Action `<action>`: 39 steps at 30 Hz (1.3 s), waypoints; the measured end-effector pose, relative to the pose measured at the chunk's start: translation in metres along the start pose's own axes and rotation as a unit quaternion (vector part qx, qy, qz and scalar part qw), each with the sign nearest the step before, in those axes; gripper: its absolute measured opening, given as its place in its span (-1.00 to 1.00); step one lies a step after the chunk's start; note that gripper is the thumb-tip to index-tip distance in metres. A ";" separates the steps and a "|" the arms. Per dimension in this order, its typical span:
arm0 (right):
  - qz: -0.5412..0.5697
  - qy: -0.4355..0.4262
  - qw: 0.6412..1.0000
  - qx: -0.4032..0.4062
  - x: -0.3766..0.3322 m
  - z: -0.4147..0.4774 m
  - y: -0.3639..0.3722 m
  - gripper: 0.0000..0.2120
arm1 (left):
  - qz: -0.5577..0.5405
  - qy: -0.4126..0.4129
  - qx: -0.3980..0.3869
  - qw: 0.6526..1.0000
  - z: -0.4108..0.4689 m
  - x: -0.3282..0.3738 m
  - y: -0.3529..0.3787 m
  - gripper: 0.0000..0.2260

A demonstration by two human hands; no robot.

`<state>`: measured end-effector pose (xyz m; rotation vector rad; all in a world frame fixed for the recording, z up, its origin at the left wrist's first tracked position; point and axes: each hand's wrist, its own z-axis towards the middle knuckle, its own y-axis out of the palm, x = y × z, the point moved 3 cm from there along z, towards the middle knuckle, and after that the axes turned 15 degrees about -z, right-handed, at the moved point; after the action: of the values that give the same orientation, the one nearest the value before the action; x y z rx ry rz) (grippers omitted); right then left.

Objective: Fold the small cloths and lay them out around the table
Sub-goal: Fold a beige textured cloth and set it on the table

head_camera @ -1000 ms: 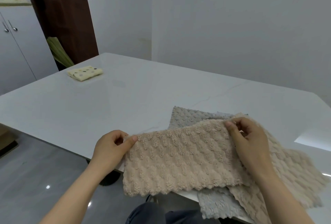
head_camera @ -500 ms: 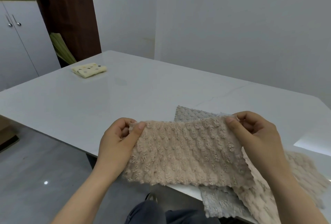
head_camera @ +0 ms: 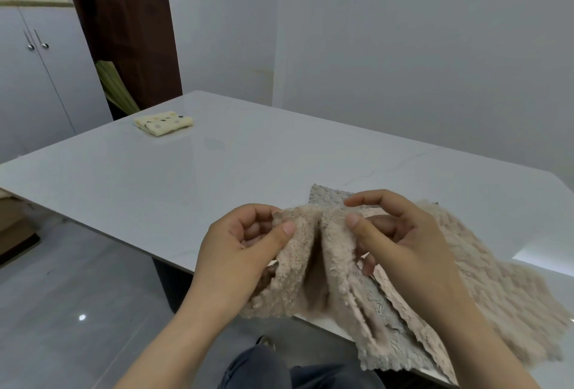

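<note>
i log one beige cloth (head_camera: 335, 249), doubled and hanging between my fingers: left hand (head_camera: 245, 242) pinches its left top corner, right hand (head_camera: 403, 242) pinches the right, corners nearly touching, fold running downward below both thumbs.

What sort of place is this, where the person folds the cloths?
Probably a dining area in a home, though I cannot be sure. It has a large white table, grey cupboard doors with small knobs at the left, and a folded spotted cloth laid on the table.
</note>
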<state>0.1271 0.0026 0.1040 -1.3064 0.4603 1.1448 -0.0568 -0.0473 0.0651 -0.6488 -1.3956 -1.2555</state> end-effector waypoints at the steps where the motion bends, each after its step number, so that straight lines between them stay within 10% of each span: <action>1: -0.006 -0.006 1.000 -0.006 -0.002 -0.001 0.003 -0.88 | -0.007 -0.001 -0.003 1.000 -0.002 0.000 0.002 -0.78; 20: -0.060 -0.066 0.977 -0.194 -0.008 0.003 0.013 -0.70 | -0.036 -0.022 0.038 0.998 -0.015 -0.001 -0.005 -0.66; 39: -0.085 -0.064 0.980 -0.171 -0.026 0.017 0.024 -0.88 | -0.022 0.003 0.052 0.998 -0.011 0.006 -0.006 -0.94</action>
<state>0.0899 0.0045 0.1178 -1.5237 0.0539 1.1881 -0.0597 -0.0608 0.0669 -0.5441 -1.4667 -1.2106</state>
